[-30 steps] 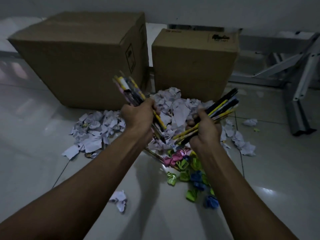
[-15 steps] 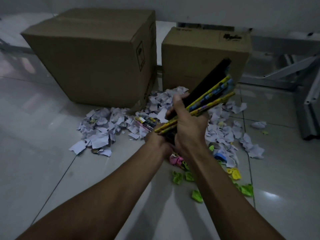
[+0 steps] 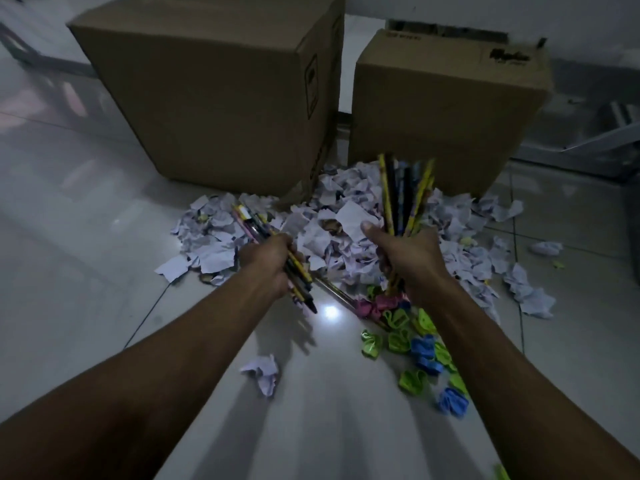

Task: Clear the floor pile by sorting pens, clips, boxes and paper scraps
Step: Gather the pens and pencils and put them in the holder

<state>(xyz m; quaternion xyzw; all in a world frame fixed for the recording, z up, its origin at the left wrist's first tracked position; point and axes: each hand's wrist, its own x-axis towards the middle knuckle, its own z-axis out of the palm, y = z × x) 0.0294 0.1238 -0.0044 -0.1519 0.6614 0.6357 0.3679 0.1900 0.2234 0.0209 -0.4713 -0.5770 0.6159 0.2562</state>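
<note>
I have my left hand (image 3: 273,263) clenched round a slanted bundle of yellow and black pens (image 3: 258,226) and my right hand (image 3: 407,256) gripping an upright bundle of yellow and dark pens (image 3: 405,195), both lifted clear of the crumpled white paper scraps (image 3: 332,223) on the floor, presumably to keep them sorted.

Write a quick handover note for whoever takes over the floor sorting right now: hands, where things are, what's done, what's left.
Left hand grips a pen bundle, tips angled away.
Right hand grips a second pen bundle, held upright.
Paper scraps lie heaped before two closed boxes; one stray scrap lies nearer.
Clips are scattered beneath the right arm.
Done: most pens gathered.
Left: a pen or two by the clips, then clips, scraps, boxes.
</note>
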